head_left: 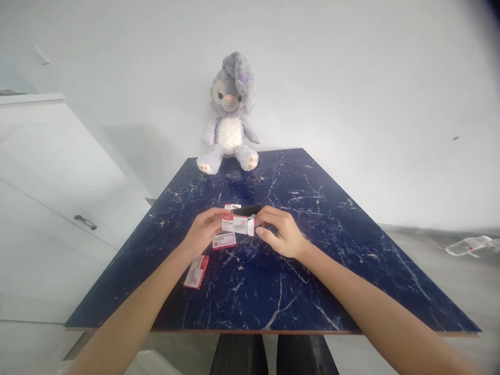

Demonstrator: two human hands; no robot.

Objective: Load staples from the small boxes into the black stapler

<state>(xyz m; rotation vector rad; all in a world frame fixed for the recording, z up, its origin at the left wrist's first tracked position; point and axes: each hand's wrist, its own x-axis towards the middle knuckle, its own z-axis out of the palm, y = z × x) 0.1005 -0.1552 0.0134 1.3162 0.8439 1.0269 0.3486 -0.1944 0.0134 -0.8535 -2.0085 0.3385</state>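
Above the middle of the table, a small red-and-white box (pixel 233 224), printed with what looks like a strip of staples, is held up. My left hand (pixel 203 229) grips its left end between thumb and fingers. At the right end, where a white flap shows, my right hand (pixel 279 229) pinches the box with thumb and bent fingers. Just behind it lies a long black object (pixel 247 210), partly hidden by the box and my fingers; its kind cannot be made out. Two similar boxes lie nearby: one box (pixel 224 240) just below the held one, another box (pixel 196 272) beside my left forearm.
A further red-and-white packet (pixel 233 207) shows partly behind the held box. The dark blue marbled table (pixel 312 291) reaches to the wall, where a grey plush rabbit (pixel 230 125) sits at the far edge. A white cabinet (pixel 50 187) stands left; a clear plastic item (pixel 472 245) lies right.
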